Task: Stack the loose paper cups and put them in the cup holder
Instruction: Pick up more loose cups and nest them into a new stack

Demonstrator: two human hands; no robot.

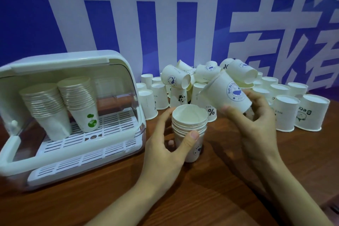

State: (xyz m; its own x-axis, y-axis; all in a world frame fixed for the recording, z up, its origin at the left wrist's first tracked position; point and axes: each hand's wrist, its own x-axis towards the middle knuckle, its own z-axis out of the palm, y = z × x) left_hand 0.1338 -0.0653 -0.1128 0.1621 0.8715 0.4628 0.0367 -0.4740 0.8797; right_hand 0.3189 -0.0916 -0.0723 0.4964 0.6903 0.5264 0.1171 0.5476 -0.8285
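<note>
Cups being stacked beside an open cup holder

The cup holder fills the left of the frame, two stacks inside; loose cups crowd the upper right — at centre the left hand grips a short stack, the right hand clasps one tilted cup.

Two bare forearms reach into view, with no sleeve, watch, ring or bracelet visible on either. The left hand shows a short, trimmed thumbnail. The right hand is likewise bare, and behind it the wrist and forearm are uncovered to the picture's edge.
</note>
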